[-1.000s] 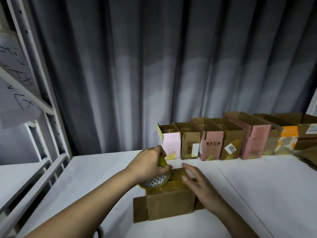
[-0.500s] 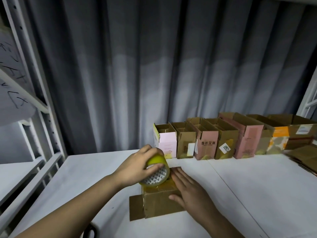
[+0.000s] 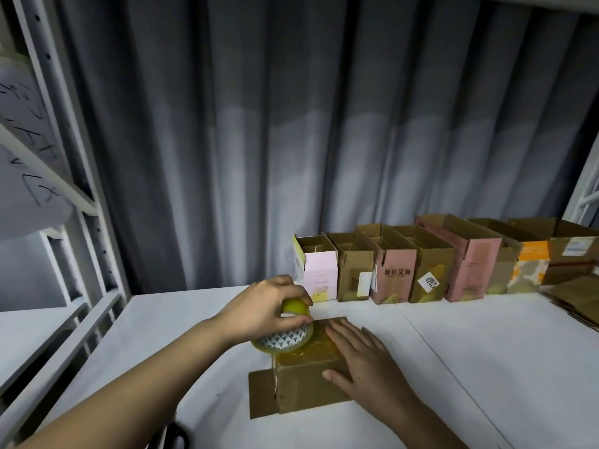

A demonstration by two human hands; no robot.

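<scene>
While the left hand (image 3: 269,311) grips a tape roll (image 3: 283,341) from above, fingers and thumb curled over its yellow rim, the right hand (image 3: 363,361) lies flat on a box (image 3: 308,384), fingers straight and pointing away from the person, thumb spread at the near top edge. The roll sits tilted at the box's far left corner, touching the glossy taped top just beside the right hand. One forearm reaches in from the lower left, the other from the lower right. The box stands on a white table (image 3: 486,351), one flap (image 3: 261,393) lying open on its left side. Open cartons (image 3: 395,270) line the table's back edge before a grey curtain (image 3: 291,140), well apart from the hands; a metal rack (image 3: 64,189) stands at left.
</scene>
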